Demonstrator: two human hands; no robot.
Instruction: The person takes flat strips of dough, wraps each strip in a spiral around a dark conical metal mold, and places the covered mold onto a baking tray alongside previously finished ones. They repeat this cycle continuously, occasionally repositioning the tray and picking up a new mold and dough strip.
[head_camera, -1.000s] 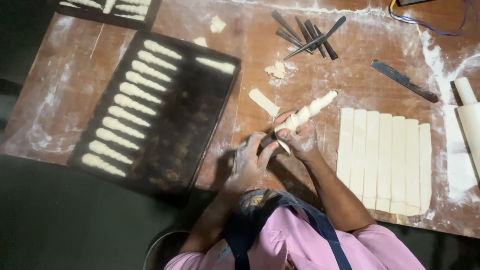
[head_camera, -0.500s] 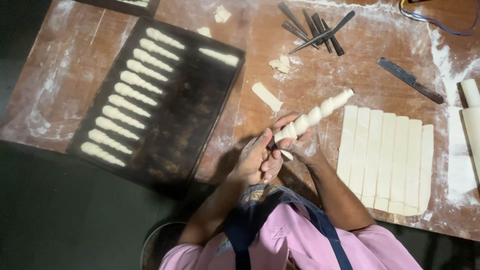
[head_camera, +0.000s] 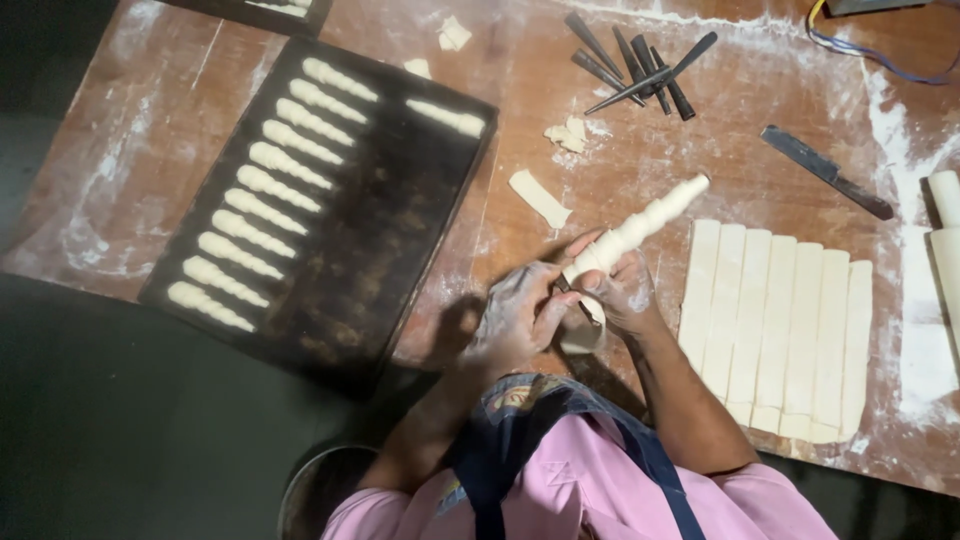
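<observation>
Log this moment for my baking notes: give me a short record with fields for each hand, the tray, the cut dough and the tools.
left hand: grips the lower end of the dough-wrapped cone, fingers floured
right hand: holds the same cone from the other side, a loose dough strip end hanging below
baking tray: dark, one row of wrapped dough pieces along its left side, one more at the top right
cut dough strips: lying side by side on the floured table
metal cones: bare, piled at the top
knife: right of the cones
</observation>
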